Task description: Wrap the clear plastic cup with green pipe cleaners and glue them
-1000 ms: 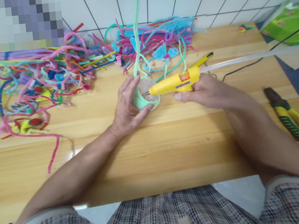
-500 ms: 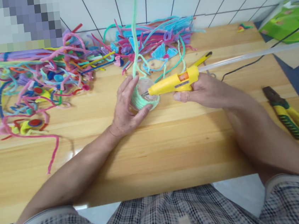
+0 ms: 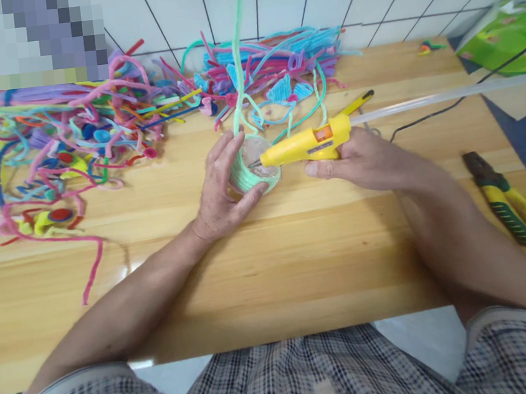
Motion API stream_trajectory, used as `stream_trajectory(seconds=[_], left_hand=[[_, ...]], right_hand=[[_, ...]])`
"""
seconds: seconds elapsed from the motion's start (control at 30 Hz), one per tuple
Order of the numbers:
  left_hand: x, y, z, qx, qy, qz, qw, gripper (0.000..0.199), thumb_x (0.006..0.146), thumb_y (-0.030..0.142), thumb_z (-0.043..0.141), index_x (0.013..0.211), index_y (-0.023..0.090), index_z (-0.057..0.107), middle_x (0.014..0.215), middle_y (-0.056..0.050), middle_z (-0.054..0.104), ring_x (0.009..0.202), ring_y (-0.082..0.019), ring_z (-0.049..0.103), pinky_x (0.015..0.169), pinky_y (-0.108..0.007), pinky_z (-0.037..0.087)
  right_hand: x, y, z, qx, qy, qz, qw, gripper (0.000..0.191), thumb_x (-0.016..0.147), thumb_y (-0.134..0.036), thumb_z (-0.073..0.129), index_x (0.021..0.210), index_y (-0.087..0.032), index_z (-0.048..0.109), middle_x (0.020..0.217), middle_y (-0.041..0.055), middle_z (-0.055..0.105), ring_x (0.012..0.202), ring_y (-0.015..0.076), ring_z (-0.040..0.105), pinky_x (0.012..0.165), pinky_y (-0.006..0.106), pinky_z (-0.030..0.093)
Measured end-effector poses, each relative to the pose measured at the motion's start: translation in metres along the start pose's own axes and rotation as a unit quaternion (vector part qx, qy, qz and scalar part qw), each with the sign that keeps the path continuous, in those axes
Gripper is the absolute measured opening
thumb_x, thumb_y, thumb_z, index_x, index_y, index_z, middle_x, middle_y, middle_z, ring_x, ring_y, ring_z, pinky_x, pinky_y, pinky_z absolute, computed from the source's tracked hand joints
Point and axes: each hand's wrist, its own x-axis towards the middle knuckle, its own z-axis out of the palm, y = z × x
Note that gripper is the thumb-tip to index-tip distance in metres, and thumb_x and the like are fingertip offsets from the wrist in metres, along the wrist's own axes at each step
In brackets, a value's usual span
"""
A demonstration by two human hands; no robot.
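Note:
My left hand (image 3: 222, 185) is wrapped round the left side of a small clear cup (image 3: 256, 149) wound with mint-green pipe cleaner. A long light-green pipe cleaner (image 3: 237, 68) rises from the cup's far left rim and runs out of the top of the view. In my right hand (image 3: 362, 158) is a yellow hot glue gun (image 3: 307, 145), held level with its nozzle pointing left at the cup's rim, close to my left fingers. A long clear glue stick (image 3: 449, 94) sticks out of the gun's back. Whether glue is flowing is too small to tell.
Tangled colourful pipe cleaners (image 3: 91, 127) cover the table's left back. A blue and pink bundle (image 3: 276, 51) lies along the tiled wall. Yellow-green pliers (image 3: 503, 203) rest at the right edge. A yellow cutter (image 3: 359, 103) and a black cord (image 3: 428, 118) lie behind the gun.
Almost nothing differs. Both hands, the cup and the glue gun keep their places, and the view has shifted very slightly.

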Motion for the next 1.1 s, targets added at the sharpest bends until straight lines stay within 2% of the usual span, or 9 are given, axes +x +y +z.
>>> stream_trajectory(seconds=[0.17, 0.27, 0.5, 0.67, 0.77, 0.87, 1.0, 1.1], left_hand=[[0.0011, 0.0018, -0.0005, -0.001, -0.002, -0.005, 1.000, 0.089, 0.106, 0.084, 0.060, 0.178, 0.042, 0.028, 0.177, -0.012, 0.053, 0.174, -0.044, 0.044, 0.143, -0.080, 0.036], [0.0016, 0.0024, -0.0008, -0.009, -0.002, 0.008, 1.000, 0.086, 0.108, 0.079, 0.062, 0.179, 0.044, 0.026, 0.176, -0.011, 0.053, 0.174, -0.044, 0.045, 0.142, -0.080, 0.036], [0.0014, 0.0014, 0.0000, -0.010, -0.011, -0.007, 1.000, 0.090, 0.106, 0.085, 0.060, 0.180, 0.046, 0.024, 0.179, -0.010, 0.051, 0.174, -0.046, 0.044, 0.143, -0.079, 0.036], [0.0027, 0.0010, -0.0008, -0.006, -0.004, 0.012, 1.000, 0.090, 0.107, 0.084, 0.059, 0.180, 0.047, 0.024, 0.176, -0.010, 0.054, 0.170, -0.045, 0.051, 0.142, -0.080, 0.037], [0.0031, 0.0006, -0.0011, -0.006, -0.007, 0.015, 1.000, 0.090, 0.107, 0.083, 0.060, 0.180, 0.047, 0.023, 0.177, -0.010, 0.053, 0.170, -0.045, 0.050, 0.142, -0.080, 0.037], [0.0032, -0.0001, -0.0008, -0.007, -0.008, 0.017, 1.000, 0.089, 0.108, 0.081, 0.060, 0.180, 0.046, 0.022, 0.177, -0.010, 0.052, 0.172, -0.044, 0.048, 0.142, -0.079, 0.037], [0.0037, -0.0012, -0.0004, -0.003, -0.014, 0.023, 1.000, 0.090, 0.108, 0.083, 0.058, 0.181, 0.045, 0.020, 0.177, -0.011, 0.053, 0.170, -0.045, 0.050, 0.142, -0.080, 0.038], [0.0038, -0.0016, -0.0002, -0.002, -0.010, 0.019, 1.000, 0.091, 0.107, 0.084, 0.058, 0.180, 0.045, 0.022, 0.176, -0.012, 0.054, 0.171, -0.044, 0.049, 0.141, -0.080, 0.038]], right_hand=[[-0.0019, 0.0050, -0.0008, -0.042, 0.035, 0.015, 0.998, 0.052, 0.092, -0.074, 0.080, 0.082, -0.024, 0.072, 0.084, 0.0016, 0.069, 0.104, 0.0282, 0.075, 0.096, 0.041, 0.065], [-0.0031, 0.0076, 0.0011, -0.029, 0.050, 0.032, 0.998, 0.048, 0.090, -0.070, 0.085, 0.083, -0.023, 0.073, 0.082, 0.0007, 0.066, 0.101, 0.0272, 0.073, 0.093, 0.039, 0.065], [-0.0004, 0.0002, 0.0011, 0.011, -0.001, 0.019, 1.000, 0.049, 0.092, -0.070, 0.079, 0.080, -0.024, 0.069, 0.084, 0.0007, 0.070, 0.095, 0.0247, 0.072, 0.089, 0.038, 0.063], [-0.0008, 0.0008, -0.0041, -0.019, -0.011, 0.018, 1.000, 0.044, 0.094, -0.068, 0.077, 0.088, -0.024, 0.073, 0.088, 0.0012, 0.073, 0.087, 0.0227, 0.069, 0.082, 0.036, 0.059], [-0.0004, 0.0021, -0.0025, 0.000, -0.016, 0.019, 1.000, 0.047, 0.092, -0.070, 0.078, 0.088, -0.024, 0.073, 0.087, 0.0014, 0.073, 0.083, 0.0215, 0.066, 0.077, 0.034, 0.057], [-0.0004, 0.0027, -0.0010, 0.029, -0.020, 0.029, 0.999, 0.049, 0.090, -0.072, 0.080, 0.084, -0.024, 0.071, 0.084, 0.0004, 0.069, 0.081, 0.0203, 0.065, 0.074, 0.033, 0.056], [-0.0026, 0.0045, -0.0038, 0.001, -0.020, 0.057, 0.998, 0.052, 0.090, -0.074, 0.081, 0.080, -0.025, 0.068, 0.075, -0.0014, 0.061, 0.074, 0.0182, 0.058, 0.069, 0.031, 0.050], [-0.0038, 0.0040, -0.0048, 0.011, -0.014, 0.082, 0.996, 0.050, 0.089, -0.072, 0.087, 0.085, -0.025, 0.070, 0.075, -0.0019, 0.061, 0.071, 0.0167, 0.055, 0.064, 0.031, 0.047]])
